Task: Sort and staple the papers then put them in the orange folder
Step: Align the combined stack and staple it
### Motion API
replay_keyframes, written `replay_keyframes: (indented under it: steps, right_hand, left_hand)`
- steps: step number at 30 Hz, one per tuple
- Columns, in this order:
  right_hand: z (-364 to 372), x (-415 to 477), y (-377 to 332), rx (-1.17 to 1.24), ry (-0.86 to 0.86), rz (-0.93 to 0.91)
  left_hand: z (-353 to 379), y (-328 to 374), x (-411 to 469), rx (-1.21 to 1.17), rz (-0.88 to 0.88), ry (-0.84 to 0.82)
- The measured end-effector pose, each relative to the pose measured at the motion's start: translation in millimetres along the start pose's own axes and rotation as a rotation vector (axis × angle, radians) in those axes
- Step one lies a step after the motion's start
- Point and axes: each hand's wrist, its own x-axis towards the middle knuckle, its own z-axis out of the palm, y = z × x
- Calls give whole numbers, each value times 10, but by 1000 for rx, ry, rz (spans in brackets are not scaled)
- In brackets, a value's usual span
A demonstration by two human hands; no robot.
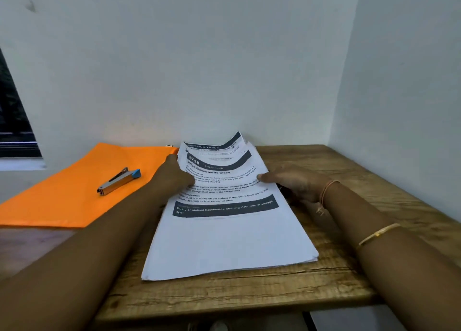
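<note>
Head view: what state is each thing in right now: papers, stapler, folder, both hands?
Papers: stacked on the table, unstapled, far ends of the top sheets lifted.
Stapler: lying on the folder, not held.
Folder: flat, left of the papers.
Left hand: grips the papers' left edge.
Right hand: grips the right edge, thumb on top.

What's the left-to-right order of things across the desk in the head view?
orange folder → stapler lying on it → left hand → papers, held at both side edges → right hand
</note>
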Motion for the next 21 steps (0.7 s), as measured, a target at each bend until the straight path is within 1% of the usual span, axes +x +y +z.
replay_keyframes:
  steps: [2, 4, 5, 6, 8, 10, 11, 13, 15, 19, 21]
  right_hand:
    - [-20, -25, -31, -199, 99, -22]
    - [-62, -36, -48, -389, 244, -112]
    - [-87, -23, -44, -459, 331, -179]
    - [-108, 1, -38, -513, 414, -246]
    - [-118, 39, -38, -590, 520, -334]
    - [-95, 60, -53, -649, 530, -405]
    - [-76, 68, -56, -673, 521, -432]
    - [-37, 76, -55, -706, 503, -460]
    - [-6, 96, -40, -737, 497, -463]
    - [5, 128, -31, -753, 515, -493]
    - [8, 125, -25, -729, 521, -524]
  left_hand:
    - [16, -7, 10, 128, 73, 43]
    - [19, -36, 34, 424, 163, 122]
    - [21, -48, 54, 535, 219, 164]
    - [30, -49, 65, 578, 285, 187]
    - [78, 0, 36, 542, 446, 166]
    - [161, 82, -8, 475, 577, 79]
    - [212, 128, -29, 463, 602, 18]
    - [300, 214, -45, 508, 609, -93]
    - [355, 274, -14, 570, 601, -169]
    - [421, 326, 54, 616, 621, -254]
    - [467, 303, 59, 608, 622, -262]
